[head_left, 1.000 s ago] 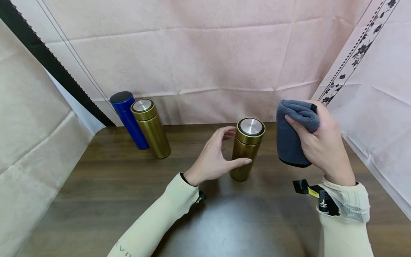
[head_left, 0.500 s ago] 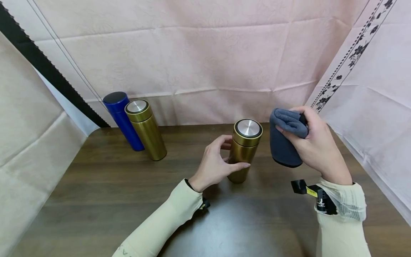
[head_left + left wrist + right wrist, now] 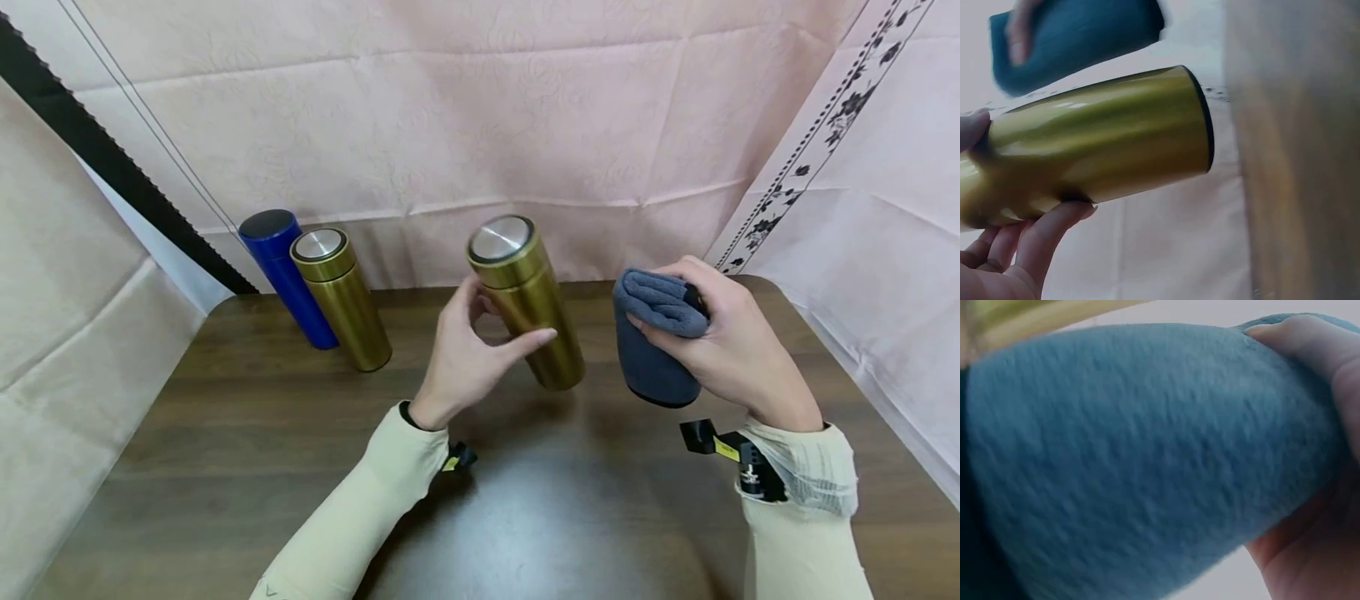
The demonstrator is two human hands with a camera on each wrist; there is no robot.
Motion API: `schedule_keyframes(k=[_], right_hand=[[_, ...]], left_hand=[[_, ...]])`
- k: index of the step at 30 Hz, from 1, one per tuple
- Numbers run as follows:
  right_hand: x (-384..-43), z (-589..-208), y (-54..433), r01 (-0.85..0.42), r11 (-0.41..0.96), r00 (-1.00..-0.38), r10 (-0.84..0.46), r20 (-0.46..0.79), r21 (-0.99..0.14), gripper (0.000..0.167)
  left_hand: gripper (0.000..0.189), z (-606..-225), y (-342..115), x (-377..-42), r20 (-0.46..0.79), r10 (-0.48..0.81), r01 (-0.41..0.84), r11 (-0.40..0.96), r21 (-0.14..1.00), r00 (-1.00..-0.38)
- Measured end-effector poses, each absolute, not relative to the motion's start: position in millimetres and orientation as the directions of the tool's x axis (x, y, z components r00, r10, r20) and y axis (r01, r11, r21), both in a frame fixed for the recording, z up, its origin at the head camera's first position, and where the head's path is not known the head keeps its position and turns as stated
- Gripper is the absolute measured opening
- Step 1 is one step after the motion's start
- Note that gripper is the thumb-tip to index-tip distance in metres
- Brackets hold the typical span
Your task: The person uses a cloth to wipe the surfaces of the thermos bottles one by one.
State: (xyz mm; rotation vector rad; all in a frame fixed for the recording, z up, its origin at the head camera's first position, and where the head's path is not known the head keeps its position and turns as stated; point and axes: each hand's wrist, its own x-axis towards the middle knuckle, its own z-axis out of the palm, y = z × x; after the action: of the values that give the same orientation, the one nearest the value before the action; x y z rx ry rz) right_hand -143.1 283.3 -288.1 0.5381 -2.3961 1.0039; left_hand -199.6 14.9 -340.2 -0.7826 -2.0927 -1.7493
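Observation:
My left hand grips a gold thermos bottle with a silver-topped lid. The bottle is held off the wooden table and tilts, its lid leaning to the left. In the left wrist view its dark-rimmed base hangs clear of the tabletop, with thumb and fingers on opposite sides of the body. To the right, my right hand holds a folded blue-grey towel, thumb on the near face and the other fingers mostly hidden behind. A small space separates towel and bottle in the head view. The towel fills most of the right wrist view.
A second gold thermos bottle stands at the back left of the table. Close behind it is a blue bottle with a black top. Pale cloth hangs along the back and both sides.
My left hand has closed around the gold thermos bottle, lifted it off the table and tipped its lid leftward. My right hand has brought the towel somewhat left and down.

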Motion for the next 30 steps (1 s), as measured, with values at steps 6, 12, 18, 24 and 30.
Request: schedule_keyframes(k=[6, 12, 18, 24, 30], right_hand=[[-144, -289, 277, -0.504, 0.630, -0.839, -0.192, 0.509, -0.592, 0.037], [-151, -296, 270, -0.567, 0.588, -0.818, -0.315, 0.482, -0.578, 0.039], [-162, -315, 263, -0.562, 0.504, -0.826, -0.375, 0.421, -0.656, 0.037], [-178, -340, 252, -0.588, 0.243, -0.791, -0.375, 0.484, -0.772, 0.038], [-189, -357, 244, -0.585, 0.011, -0.796, -0.200, 0.572, -0.811, 0.034]], left_hand=[[0.065, -316, -4, -203, 0.595, 0.145, 0.587, -0.099, 0.803, -0.790], [0.056, -304, -20, -201, 0.615, 0.046, 0.602, -0.157, 0.783, -0.787], [0.049, -298, -29, -201, 0.640, -0.010, 0.629, -0.191, 0.753, -0.769], [0.047, -297, -30, -201, 0.653, -0.036, 0.643, -0.220, 0.733, -0.756], [0.043, -296, -31, -198, 0.650, -0.048, 0.638, -0.255, 0.727, -0.759]])
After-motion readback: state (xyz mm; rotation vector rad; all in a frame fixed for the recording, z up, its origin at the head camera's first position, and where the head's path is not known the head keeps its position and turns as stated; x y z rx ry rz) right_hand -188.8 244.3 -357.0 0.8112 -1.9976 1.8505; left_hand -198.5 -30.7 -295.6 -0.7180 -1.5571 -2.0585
